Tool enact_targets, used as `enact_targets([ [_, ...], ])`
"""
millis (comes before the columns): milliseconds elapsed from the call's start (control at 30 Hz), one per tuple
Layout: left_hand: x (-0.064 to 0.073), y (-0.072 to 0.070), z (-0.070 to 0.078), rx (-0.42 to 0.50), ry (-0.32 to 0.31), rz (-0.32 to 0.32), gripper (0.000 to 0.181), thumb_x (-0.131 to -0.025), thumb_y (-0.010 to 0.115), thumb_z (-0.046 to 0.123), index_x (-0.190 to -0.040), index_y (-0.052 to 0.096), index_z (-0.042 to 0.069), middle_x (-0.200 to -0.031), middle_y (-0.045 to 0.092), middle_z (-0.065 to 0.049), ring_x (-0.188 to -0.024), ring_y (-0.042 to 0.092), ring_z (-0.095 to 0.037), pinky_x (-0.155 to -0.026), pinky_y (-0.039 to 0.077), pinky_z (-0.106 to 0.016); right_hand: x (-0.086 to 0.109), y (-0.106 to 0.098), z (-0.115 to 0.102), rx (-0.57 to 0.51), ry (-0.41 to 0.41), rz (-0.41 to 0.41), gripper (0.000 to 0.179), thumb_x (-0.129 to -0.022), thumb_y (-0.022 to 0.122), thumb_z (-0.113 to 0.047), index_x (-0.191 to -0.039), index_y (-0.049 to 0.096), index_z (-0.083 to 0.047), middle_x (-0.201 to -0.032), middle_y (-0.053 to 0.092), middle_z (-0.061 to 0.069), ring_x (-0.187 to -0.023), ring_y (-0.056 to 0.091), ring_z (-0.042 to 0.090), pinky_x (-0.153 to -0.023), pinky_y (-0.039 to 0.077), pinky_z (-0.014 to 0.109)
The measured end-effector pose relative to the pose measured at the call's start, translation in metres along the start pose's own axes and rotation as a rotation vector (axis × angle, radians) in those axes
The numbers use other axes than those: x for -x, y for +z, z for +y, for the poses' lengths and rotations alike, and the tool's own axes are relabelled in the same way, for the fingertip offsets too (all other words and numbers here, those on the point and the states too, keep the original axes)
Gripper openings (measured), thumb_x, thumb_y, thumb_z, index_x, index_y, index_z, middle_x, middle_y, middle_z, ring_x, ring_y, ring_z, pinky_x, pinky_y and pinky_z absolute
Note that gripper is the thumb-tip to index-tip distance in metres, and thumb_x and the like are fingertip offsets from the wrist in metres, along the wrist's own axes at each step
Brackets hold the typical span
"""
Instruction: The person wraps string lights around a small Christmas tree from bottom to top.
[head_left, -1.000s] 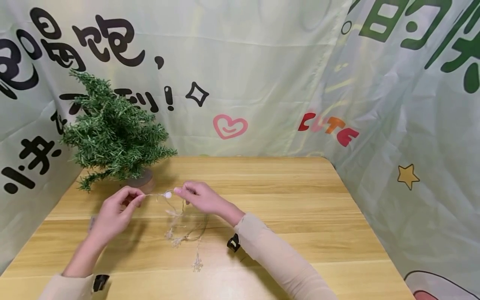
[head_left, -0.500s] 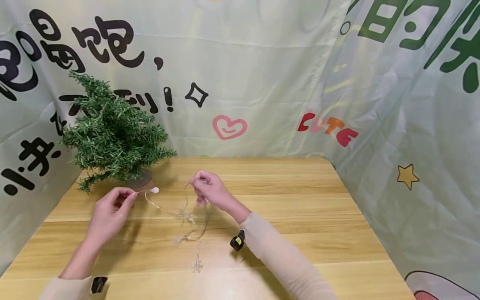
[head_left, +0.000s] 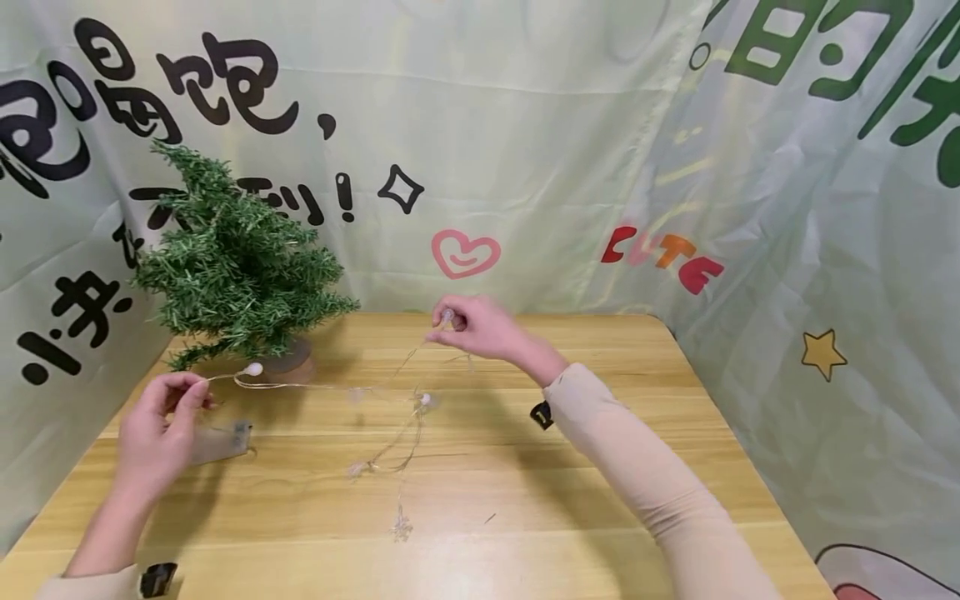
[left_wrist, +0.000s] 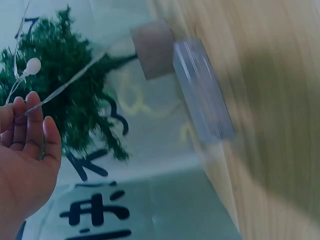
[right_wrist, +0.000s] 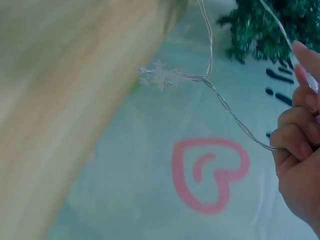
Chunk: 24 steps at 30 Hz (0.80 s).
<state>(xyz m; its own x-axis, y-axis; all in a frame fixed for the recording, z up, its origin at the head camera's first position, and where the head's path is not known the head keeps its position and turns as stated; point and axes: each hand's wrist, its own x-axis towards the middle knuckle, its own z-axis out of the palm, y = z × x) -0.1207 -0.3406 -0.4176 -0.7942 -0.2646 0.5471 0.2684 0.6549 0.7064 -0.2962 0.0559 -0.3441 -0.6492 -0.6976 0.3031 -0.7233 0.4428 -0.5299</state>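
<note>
A string of fairy lights [head_left: 296, 386] with thin clear wire stretches between the two hands above the table. My left hand [head_left: 161, 429] pinches the wire near a white round bulb [head_left: 255, 369], in front of the small green artificial Christmas tree [head_left: 240, 267]. Farther right and higher, my right hand [head_left: 483, 329] grips another part of the string, its fingers curled round it. From that hand hangs wire with a clear snowflake [right_wrist: 161, 75], seen in the right wrist view. More wire, a second bulb [head_left: 425, 400] and a snowflake [head_left: 401, 525] trail in the middle.
Beside the left hand lies a clear rectangular box [head_left: 217, 444], also visible as a translucent block [left_wrist: 202, 92] in the left wrist view. The tree's round base [head_left: 288, 365] stands at the back left of the wooden table [head_left: 637, 467]. A printed curtain [head_left: 525, 167] hangs behind.
My right hand has moved right and up, and my left hand left and slightly down. The string between them has lengthened. The clear box has come into fuller view.
</note>
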Motion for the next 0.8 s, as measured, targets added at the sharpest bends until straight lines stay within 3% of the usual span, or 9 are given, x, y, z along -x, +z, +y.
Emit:
enact_targets([
  [167,-0.003,-0.015,-0.010,-0.035,-0.013,0.023,0.010,-0.106,0.059,0.005,-0.109,0.060,-0.004,-0.086,0.060,0.030,-0.082,0.057,0.014,-0.067,0.043,-0.004,0.001,-0.037,0.013,0.167,-0.006,-0.028,0.019,-0.095,0.080,-0.026,-0.102,0.072,-0.011,-0.067,0.054,-0.003,-0.060,0.042,0.012,-0.060,0.038,0.027],
  [333,-0.004,-0.032,-0.024,-0.083,-0.054,0.040,0.003,-0.106,0.060,0.008,-0.104,0.062,0.008,-0.084,0.058,0.034,-0.077,0.055,0.014,-0.064,0.041,-0.003,0.005,-0.070,0.029,0.321,0.025,0.020,0.014,-0.096,0.078,-0.022,-0.096,0.070,-0.010,-0.079,0.071,0.003,-0.067,0.063,0.016,-0.067,0.054,0.033],
  [500,-0.005,-0.048,-0.032,-0.114,-0.084,0.015,0.005,-0.106,0.059,0.011,-0.104,0.063,0.012,-0.083,0.059,0.035,-0.076,0.053,0.015,-0.064,0.040,-0.004,0.010,-0.093,0.045,0.438,0.146,0.069,0.014,-0.097,0.077,-0.022,-0.095,0.070,-0.010,-0.087,0.076,0.008,-0.076,0.072,0.024,-0.073,0.058,0.043],
  [633,-0.008,-0.051,-0.030,-0.130,-0.066,-0.019,0.005,-0.107,0.059,0.013,-0.106,0.063,0.011,-0.086,0.060,0.034,-0.079,0.054,0.014,-0.068,0.040,-0.002,0.012,-0.100,0.057,0.511,0.269,0.042,0.013,-0.098,0.075,-0.024,-0.100,0.071,-0.011,-0.094,0.076,0.007,-0.078,0.070,0.025,-0.070,0.057,0.043],
  [800,-0.011,-0.052,-0.030,-0.125,-0.094,0.004,0.007,-0.107,0.058,0.013,-0.105,0.063,0.018,-0.087,0.058,0.036,-0.078,0.053,0.013,-0.065,0.040,-0.005,0.021,-0.112,0.073,0.623,0.381,0.040,0.013,-0.101,0.071,-0.024,-0.106,0.072,-0.013,-0.103,0.077,0.006,-0.087,0.071,0.030,-0.069,0.057,0.048],
])
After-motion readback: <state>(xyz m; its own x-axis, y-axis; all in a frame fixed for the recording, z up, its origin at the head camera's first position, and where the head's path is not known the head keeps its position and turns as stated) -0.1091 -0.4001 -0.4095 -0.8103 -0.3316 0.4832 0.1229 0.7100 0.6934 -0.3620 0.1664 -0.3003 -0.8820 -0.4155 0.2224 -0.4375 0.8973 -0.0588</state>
